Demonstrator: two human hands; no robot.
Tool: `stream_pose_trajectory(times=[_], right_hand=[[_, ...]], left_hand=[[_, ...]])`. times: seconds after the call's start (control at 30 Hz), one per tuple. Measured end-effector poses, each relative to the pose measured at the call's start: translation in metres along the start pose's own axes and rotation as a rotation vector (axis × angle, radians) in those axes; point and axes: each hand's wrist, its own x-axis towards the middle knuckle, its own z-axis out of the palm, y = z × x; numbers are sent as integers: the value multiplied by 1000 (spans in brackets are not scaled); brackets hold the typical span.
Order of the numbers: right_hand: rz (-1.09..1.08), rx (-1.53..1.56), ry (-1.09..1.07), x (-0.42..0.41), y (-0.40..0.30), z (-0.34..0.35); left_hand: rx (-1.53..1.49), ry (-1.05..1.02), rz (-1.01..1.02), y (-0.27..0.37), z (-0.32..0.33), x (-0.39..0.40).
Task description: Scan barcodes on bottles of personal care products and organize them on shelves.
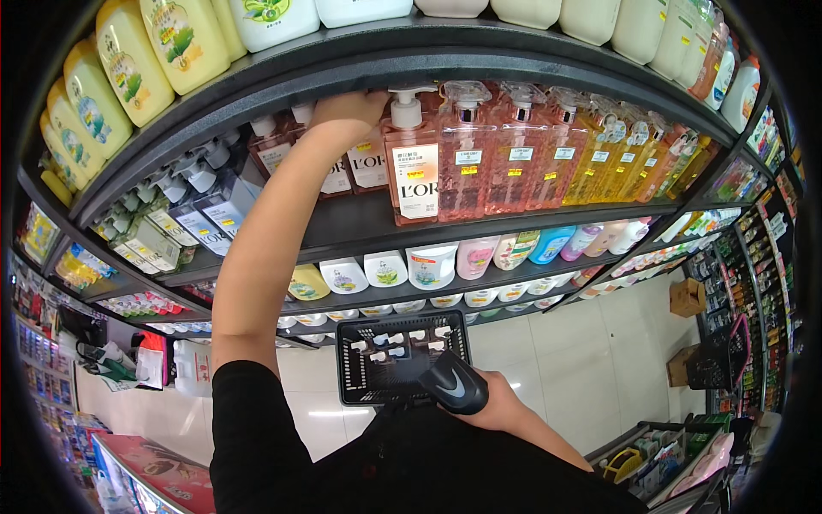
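Observation:
My left hand reaches in among pink pump bottles on the shelf under the top one. Its fingers are partly hidden behind a front bottle's pump and the shelf edge, so its grip does not show. Just right of it stands a pink pump bottle with a white pump and a white label. My right hand holds a black handheld barcode scanner low in front of my body. Beside the scanner, a black plastic basket holds several small bottles with white pumps.
Clear-capped pink bottles and yellow bottles line the shelf to the right. Boxed pump bottles stand at the left. Large yellow bottles fill the top shelf. Cardboard boxes sit on the floor at right.

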Motion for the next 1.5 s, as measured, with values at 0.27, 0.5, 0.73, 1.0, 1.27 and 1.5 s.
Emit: stream_pose_trajectory(times=[0.27,0.5,0.73,1.0,1.27,1.5], right_hand=[[-11,-6,-5,6,-2,0],[-23,-33,-10,7,1,2],[46,19,-27,-2,-5,4],[98,26,56,-6,23,3],[343,-21,224,-4,73,-7],[253,-44,137,-3,84,-5]], left_hand=[[-130,51,-30,6,-2,-9],[17,-82,-56,7,-2,4],[-7,-12,11,5,2,1],[-657,29,-9,0,-20,-54],[-830,118,-438,-44,164,-333],[-299,-602,-667,-67,332,-557]])
